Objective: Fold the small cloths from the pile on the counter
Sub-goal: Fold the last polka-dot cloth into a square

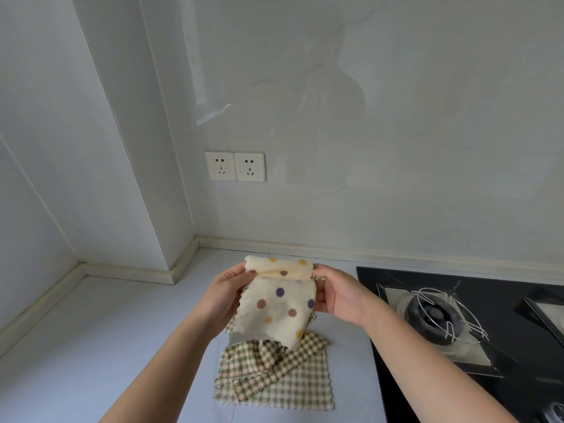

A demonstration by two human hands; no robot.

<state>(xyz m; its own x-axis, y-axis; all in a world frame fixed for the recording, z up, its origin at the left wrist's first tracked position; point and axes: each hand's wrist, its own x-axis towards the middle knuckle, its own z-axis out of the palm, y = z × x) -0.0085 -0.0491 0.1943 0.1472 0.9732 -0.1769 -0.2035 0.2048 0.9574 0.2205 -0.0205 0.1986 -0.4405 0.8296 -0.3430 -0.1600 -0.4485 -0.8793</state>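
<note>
- Step in hand, as I judge it: the first fold of one cloth. The cream dotted cloth (280, 303) is held up in the air just above the pile of checked cloths (274, 370). Its top edge is turned over into a soft roll and the rest hangs down towards the pile.
- The pile lies crumpled on the pale table (106, 346), so those cloths look not yet folded.
- Left hand (227, 293): its grip is closed on the cloth's left edge, just above and left of the pile, thumb on the near face and fingers behind.
- Right hand (338, 296): its grip pinches the cloth's right edge, just above and right of the pile. How its hidden fingertips sit I cannot tell.
- The next move probably calls for matching the edges, bringing the hanging half up evenly, and then laying the cloth flat beside the pile, away from the black hob (457, 315) to the pile's right.
- The cloth is limp, so both grips must keep it taut or the fold will slump.
</note>
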